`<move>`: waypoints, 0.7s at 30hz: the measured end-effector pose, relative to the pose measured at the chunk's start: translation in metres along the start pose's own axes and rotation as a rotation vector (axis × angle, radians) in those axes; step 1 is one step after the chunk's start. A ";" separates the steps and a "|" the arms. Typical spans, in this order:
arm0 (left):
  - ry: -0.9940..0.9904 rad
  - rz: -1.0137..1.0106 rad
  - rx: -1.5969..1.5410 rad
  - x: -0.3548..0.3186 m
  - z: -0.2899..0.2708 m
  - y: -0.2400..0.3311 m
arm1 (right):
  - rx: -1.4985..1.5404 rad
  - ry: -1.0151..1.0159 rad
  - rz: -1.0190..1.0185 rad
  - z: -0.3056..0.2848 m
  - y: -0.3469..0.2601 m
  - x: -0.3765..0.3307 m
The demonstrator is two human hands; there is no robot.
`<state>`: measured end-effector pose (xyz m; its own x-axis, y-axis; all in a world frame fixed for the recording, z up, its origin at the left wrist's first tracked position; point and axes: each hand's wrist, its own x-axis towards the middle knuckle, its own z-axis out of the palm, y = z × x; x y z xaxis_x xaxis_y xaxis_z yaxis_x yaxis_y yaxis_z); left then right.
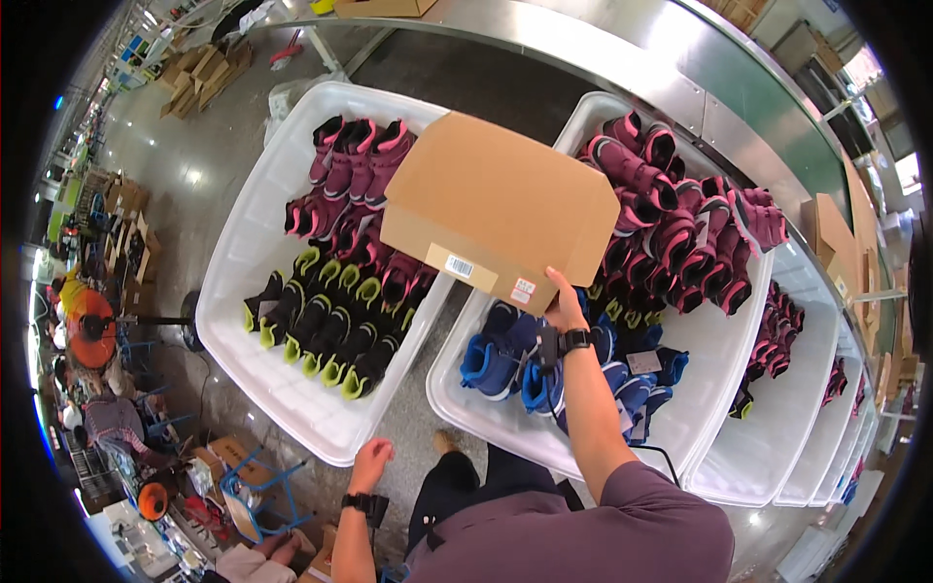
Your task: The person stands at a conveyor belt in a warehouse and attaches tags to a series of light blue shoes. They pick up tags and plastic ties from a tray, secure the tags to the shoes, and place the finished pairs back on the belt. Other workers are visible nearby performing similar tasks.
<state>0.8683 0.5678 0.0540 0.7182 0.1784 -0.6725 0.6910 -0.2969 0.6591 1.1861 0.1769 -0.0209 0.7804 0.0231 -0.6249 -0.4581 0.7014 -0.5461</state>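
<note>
My right hand (564,303) grips the near edge of a brown cardboard box (501,199), thumb on its label side. The box is held over the gap between two white plastic tubs and hides parts of both. Beside the near rim of the left tub (238,219), my left hand (371,459) hangs with its fingers curled in and nothing visible in them. Maroon boots with pink linings (355,165) and black boots with lime trim (321,325) stand in rows in that tub. In the right tub (714,389) are blue boots (496,355) and piled maroon boots (671,223).
More white tubs (797,437) with boots line up at the right. A metal-edged conveyor (622,49) runs along the far side. On the left are an orange fan (89,327), a blue-framed chair (258,491) and seated people. Cardboard lies on the floor (202,78).
</note>
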 end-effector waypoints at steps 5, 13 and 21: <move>0.053 -0.058 0.014 -0.009 -0.002 -0.042 | -0.011 -0.043 -0.147 0.021 -0.070 0.003; 0.041 -0.228 0.270 -0.028 0.015 -0.077 | 0.118 -0.276 -0.394 0.073 -0.247 0.098; 0.075 -0.319 0.463 -0.031 0.011 -0.017 | -0.017 0.059 -0.606 0.080 -0.334 0.185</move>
<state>0.8341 0.5572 0.0600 0.4952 0.3877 -0.7775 0.7789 -0.5946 0.1996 1.5174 0.0043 0.0903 0.8799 -0.4164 -0.2291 0.0533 0.5656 -0.8230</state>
